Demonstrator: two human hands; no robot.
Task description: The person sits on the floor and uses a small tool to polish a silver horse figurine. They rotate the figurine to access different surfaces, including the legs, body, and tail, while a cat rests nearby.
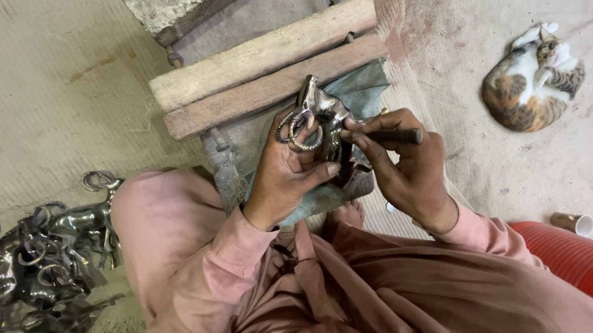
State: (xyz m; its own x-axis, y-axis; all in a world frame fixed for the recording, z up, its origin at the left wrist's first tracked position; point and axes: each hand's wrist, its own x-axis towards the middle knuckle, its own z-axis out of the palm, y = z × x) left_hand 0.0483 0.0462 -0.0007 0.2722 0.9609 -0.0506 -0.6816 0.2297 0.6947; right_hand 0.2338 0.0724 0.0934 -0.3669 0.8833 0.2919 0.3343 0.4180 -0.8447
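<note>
My left hand grips a shiny metal animal figurine with curled ring-shaped horns, holding it upright over a grey cloth. My right hand is closed around a dark, rod-like hand tool, its working end pressed against the figurine's side. Both hands are close together, just in front of two wooden bars on a metal frame. My pink sleeves and lap fill the lower view.
A heap of similar dark metal figurines lies on the floor at the left. A calico cat lies curled at the right. A red ribbed object and a small cup sit at the lower right.
</note>
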